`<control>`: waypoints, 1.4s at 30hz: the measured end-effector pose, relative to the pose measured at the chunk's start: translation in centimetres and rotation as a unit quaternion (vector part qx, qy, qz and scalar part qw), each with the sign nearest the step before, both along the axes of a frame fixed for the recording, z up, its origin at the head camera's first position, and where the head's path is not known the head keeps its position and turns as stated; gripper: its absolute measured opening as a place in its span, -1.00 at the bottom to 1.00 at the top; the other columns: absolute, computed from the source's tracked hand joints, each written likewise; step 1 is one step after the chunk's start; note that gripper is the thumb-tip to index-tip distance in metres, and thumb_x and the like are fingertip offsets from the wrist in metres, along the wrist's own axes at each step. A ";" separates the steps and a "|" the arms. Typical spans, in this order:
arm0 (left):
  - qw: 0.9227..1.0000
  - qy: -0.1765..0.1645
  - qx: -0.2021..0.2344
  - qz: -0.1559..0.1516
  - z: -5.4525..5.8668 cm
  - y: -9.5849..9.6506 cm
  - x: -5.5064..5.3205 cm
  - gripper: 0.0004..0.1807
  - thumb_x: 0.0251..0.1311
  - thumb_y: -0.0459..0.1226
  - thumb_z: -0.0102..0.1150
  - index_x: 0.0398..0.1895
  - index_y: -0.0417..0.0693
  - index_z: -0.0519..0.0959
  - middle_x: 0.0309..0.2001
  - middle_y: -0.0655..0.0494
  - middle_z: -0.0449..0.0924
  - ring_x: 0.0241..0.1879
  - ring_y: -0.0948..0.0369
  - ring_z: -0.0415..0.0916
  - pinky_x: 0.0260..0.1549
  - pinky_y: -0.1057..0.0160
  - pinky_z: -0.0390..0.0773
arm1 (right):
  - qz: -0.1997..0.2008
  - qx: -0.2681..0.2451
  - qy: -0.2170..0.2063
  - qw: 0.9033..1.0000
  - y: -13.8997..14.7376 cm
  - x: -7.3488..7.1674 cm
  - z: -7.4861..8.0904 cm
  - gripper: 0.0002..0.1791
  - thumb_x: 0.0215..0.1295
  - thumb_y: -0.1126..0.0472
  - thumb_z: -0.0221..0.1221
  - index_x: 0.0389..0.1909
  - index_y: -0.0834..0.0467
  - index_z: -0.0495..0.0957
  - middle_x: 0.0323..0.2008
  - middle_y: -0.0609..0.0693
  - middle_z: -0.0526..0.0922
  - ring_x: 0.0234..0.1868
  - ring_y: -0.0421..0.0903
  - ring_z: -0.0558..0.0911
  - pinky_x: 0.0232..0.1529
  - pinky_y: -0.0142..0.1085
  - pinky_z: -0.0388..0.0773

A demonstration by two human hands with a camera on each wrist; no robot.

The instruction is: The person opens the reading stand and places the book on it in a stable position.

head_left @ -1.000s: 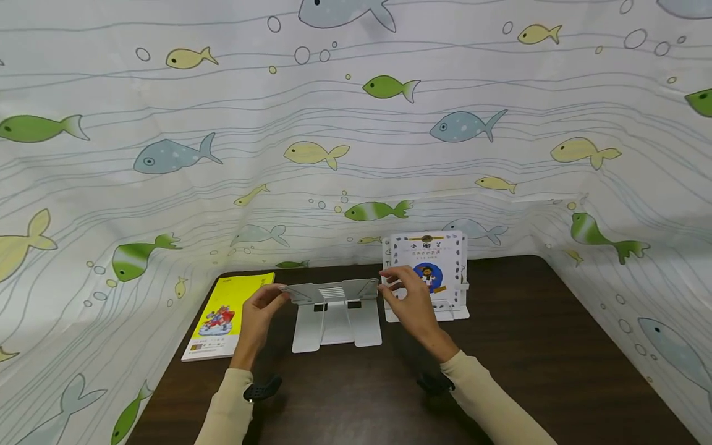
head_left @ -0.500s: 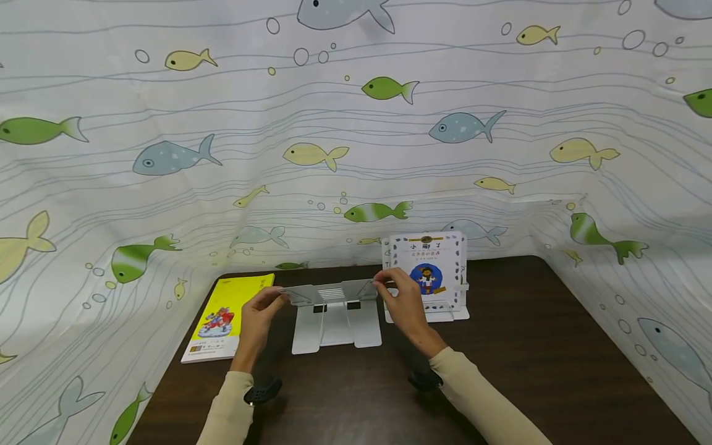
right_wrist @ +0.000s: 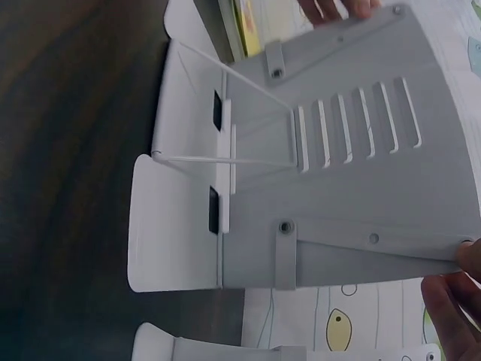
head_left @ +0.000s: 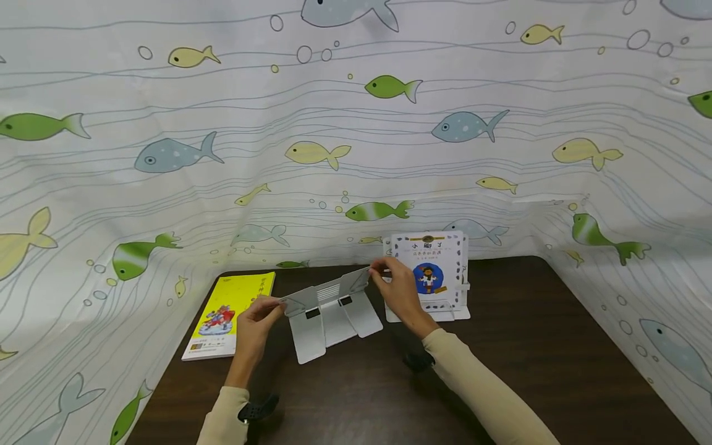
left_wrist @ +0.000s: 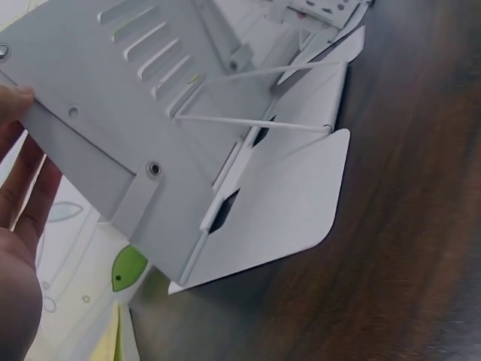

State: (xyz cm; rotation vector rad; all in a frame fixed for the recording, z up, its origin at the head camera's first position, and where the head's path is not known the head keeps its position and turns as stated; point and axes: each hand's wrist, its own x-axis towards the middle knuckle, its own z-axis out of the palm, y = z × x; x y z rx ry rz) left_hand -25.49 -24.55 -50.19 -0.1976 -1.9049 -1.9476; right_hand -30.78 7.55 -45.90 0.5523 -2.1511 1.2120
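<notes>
A white metal book stand (head_left: 336,329) is held between my two hands over the dark table. Its slotted panel (right_wrist: 353,188) leans up from the flat base, and a wire prop (left_wrist: 252,122) links the two. My left hand (head_left: 253,329) pinches the panel's upper left corner between thumb and fingers. At the upper right corner, my right hand (head_left: 402,293) pinches the edge the same way. The stand is turned at a slant, its right side higher in the head view. Whether its base touches the table, I cannot tell.
Behind my right hand, a second white stand (head_left: 464,312) holds a picture book (head_left: 408,253) upright. A yellow-covered book (head_left: 230,293) lies flat at the left. Fish-patterned cloth (head_left: 334,185) hangs around the dark wooden table (head_left: 528,346).
My right hand has moved from just beside the stand's right corner to pinching it. The stand has then turned, its right side going up and its left side coming nearer.
</notes>
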 end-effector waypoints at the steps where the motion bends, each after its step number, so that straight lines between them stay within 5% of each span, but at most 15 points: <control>1: 1.000 0.003 -0.006 -0.001 0.0 0.1 0.3 -0.85 0.37 -0.53 0.30 -0.05 -0.46 0.69 -0.20 0.28 0.72 -0.19 0.31 0.68 -0.06 0.47 0.68 | -0.001 0.005 -0.003 1.000 0.0 -0.3 0.1 -0.89 0.41 0.31 0.38 -0.12 0.22 0.69 -0.18 0.13 0.78 -0.12 0.07 0.80 -0.03 0.00 0.78; 13: 0.994 0.040 -0.098 -0.036 0.1 1.7 2.9 -0.82 0.28 -0.56 0.36 -0.09 -0.31 0.77 -0.20 0.17 0.66 -0.23 0.30 0.59 -0.16 0.46 0.66 | -0.002 0.033 -0.056 0.998 -1.1 -3.9 1.3 -0.81 0.49 0.26 0.31 0.01 0.25 0.72 -0.10 0.14 0.84 -0.04 0.09 0.81 -0.10 -0.03 0.77; 23: 0.974 0.146 -0.122 -0.120 0.1 5.1 3.7 -0.74 0.13 -0.62 0.45 -0.10 -0.33 0.79 -0.24 -0.08 0.67 -0.23 0.30 0.64 -0.23 0.43 0.67 | -0.002 0.059 -0.078 0.995 -3.0 -6.2 2.3 -0.86 0.46 0.32 0.31 -0.06 0.21 0.78 -0.14 0.11 0.86 -0.19 0.01 0.82 -0.15 -0.13 0.75; 28: 0.962 0.193 -0.152 -0.121 0.0 8.0 4.0 -0.72 0.09 -0.56 0.52 -0.12 -0.19 0.82 -0.25 -0.03 0.73 -0.27 0.23 0.66 -0.30 0.32 0.66 | 0.019 0.081 -0.075 0.994 -4.3 -6.4 2.7 -0.81 0.50 0.36 0.25 -0.01 0.24 0.79 -0.16 0.12 0.86 -0.21 0.00 0.82 -0.15 -0.14 0.74; 34: 0.960 0.197 -0.173 -0.103 -0.1 11.1 4.4 -0.79 0.16 -0.44 0.54 -0.13 -0.11 0.83 -0.20 0.06 0.75 -0.28 0.28 0.65 -0.39 0.21 0.62 | 0.045 0.109 -0.071 0.990 -5.7 -6.4 3.1 -0.79 0.53 0.35 0.22 0.02 0.25 0.78 -0.16 0.14 0.85 -0.26 0.01 0.82 -0.18 -0.17 0.76; 37: 0.959 0.193 -0.182 -0.095 0.1 11.7 4.6 -0.83 0.20 -0.41 0.53 -0.14 -0.13 0.83 -0.17 0.09 0.76 -0.21 0.26 0.69 -0.38 0.08 0.63 | 0.043 0.115 -0.072 0.990 -5.9 -6.4 3.0 -0.79 0.53 0.34 0.22 0.03 0.23 0.78 -0.13 0.14 0.85 -0.25 -0.01 0.82 -0.18 -0.21 0.75; 42: 0.954 0.202 -0.197 -0.102 0.8 11.1 4.9 -0.79 0.24 -0.43 0.48 -0.06 -0.13 0.81 -0.16 0.04 0.76 -0.28 0.26 0.65 -0.33 0.26 0.66 | 0.041 0.128 -0.072 0.988 -5.7 -6.2 3.0 -0.76 0.53 0.30 0.24 0.08 0.19 0.78 -0.12 0.11 0.85 -0.23 -0.03 0.80 -0.19 -0.23 0.73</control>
